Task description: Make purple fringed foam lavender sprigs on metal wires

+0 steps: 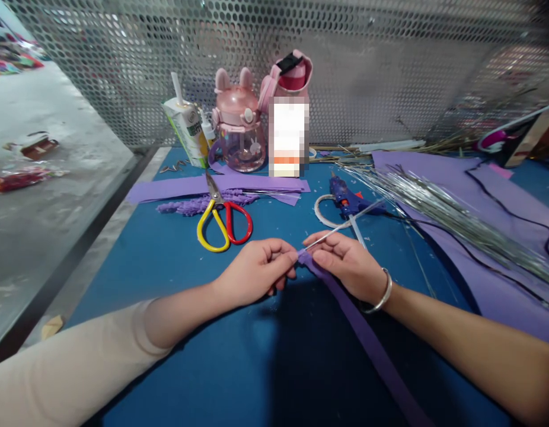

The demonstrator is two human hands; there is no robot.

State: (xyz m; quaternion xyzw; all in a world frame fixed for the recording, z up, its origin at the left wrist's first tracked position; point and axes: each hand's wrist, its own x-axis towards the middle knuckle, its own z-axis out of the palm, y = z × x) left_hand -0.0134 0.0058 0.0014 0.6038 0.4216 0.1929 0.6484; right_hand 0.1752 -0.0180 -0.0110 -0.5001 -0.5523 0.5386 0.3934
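Note:
Over the middle of the blue table, my left hand [261, 270] pinches the gathered end of a long purple strip [366, 335] between thumb and fingers. My right hand [352, 267], with a silver bangle at its wrist, is closed around a thin wire stem [367, 211] beside that end. The stem slants up and right from the fingertips. From the hands, the strip's tail hangs toward the front edge. Scissors [218, 204] with one yellow and one red handle lie beyond my left hand. A blue glue gun [345, 198] rests past my right hand, near a white ring [318, 214].
Purple strips [176, 188] and a fringed purple piece [188, 206] lie behind the scissors. A drink carton [190, 136], a pink bottle [241, 145] and a blurred-out upright object [287, 133] stand at the back. Silvery wires [461, 219] cover purple sheets [488, 290]; a black cord crosses them.

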